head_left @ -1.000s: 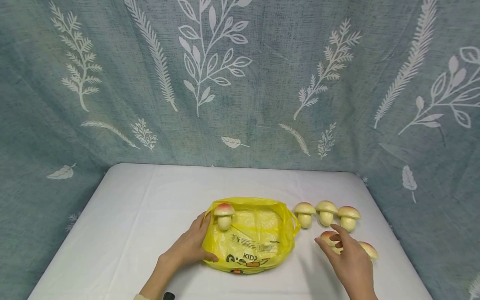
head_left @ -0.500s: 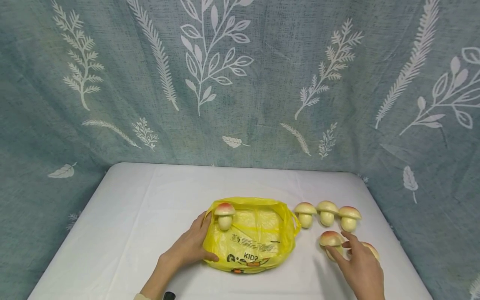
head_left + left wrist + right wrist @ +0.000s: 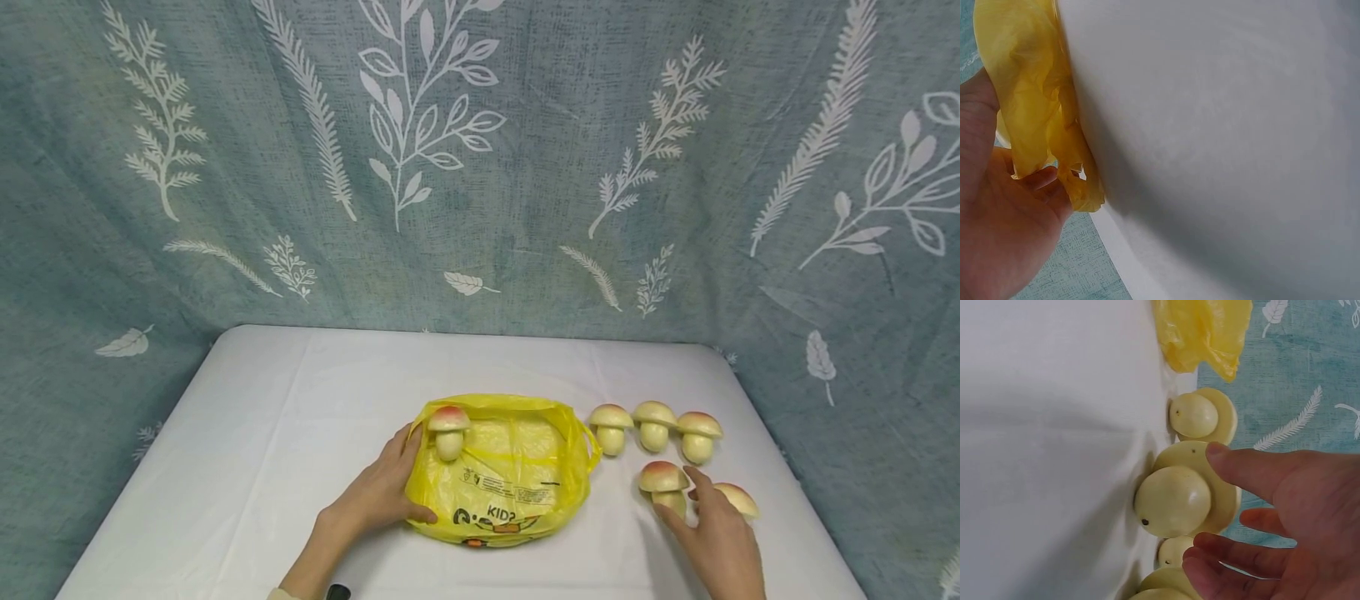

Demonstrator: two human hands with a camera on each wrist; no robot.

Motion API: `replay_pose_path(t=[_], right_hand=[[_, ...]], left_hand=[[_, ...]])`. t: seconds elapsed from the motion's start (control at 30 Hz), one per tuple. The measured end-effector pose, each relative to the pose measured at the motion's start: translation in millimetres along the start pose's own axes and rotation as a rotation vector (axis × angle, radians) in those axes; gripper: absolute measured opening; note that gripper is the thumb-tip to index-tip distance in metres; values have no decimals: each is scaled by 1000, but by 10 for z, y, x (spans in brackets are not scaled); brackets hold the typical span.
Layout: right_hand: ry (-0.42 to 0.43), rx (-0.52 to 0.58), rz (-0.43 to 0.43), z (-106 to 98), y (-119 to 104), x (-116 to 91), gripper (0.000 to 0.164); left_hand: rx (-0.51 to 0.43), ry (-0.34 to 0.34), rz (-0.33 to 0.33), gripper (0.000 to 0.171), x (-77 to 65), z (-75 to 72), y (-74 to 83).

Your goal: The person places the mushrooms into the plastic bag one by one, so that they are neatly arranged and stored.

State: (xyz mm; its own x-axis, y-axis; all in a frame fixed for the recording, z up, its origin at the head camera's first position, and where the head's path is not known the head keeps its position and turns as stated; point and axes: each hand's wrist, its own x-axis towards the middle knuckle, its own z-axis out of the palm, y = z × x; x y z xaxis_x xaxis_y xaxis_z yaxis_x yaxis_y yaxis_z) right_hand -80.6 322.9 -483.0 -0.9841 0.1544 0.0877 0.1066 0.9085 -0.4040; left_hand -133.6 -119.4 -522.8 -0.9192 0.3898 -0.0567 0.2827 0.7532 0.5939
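A yellow plastic bag (image 3: 517,468) lies with its mouth open, and one toy mushroom (image 3: 449,433) with a reddish cap shows inside at its left. My left hand (image 3: 378,487) holds the bag's left side, thumb in front and fingers behind; in the left wrist view the bag's edge (image 3: 1029,94) hangs between them. My right hand (image 3: 718,529) is at another toy mushroom (image 3: 663,477), thumb overlapping its stem and fingers beside the cap. In the right wrist view this mushroom (image 3: 1172,501) shows its pale underside, with space between thumb and fingers.
Behind the right hand, a row of three toy mushrooms (image 3: 654,425) lies right of the bag. Another mushroom (image 3: 737,498) is partly hidden by that hand. All lie on a white-covered table (image 3: 352,375) before a leaf-patterned curtain (image 3: 525,167).
My right hand has moved right and down from above the front mushroom to its right side, uncovering its cap. The left hand and bag have stayed still.
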Motion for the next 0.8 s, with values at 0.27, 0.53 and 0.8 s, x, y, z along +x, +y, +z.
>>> replay_pose_path(t=[0.27, 0.53, 0.8], right_hand=[[39, -8, -69, 103, 37, -9, 73], [-50, -9, -21, 157, 74, -7, 77], [-56, 2, 11, 184, 85, -4, 77]], left_hand=[[-10, 11, 15, 130, -5, -6, 3], [-10, 11, 18, 130, -5, -9, 9], [-12, 13, 16, 130, -4, -14, 10]])
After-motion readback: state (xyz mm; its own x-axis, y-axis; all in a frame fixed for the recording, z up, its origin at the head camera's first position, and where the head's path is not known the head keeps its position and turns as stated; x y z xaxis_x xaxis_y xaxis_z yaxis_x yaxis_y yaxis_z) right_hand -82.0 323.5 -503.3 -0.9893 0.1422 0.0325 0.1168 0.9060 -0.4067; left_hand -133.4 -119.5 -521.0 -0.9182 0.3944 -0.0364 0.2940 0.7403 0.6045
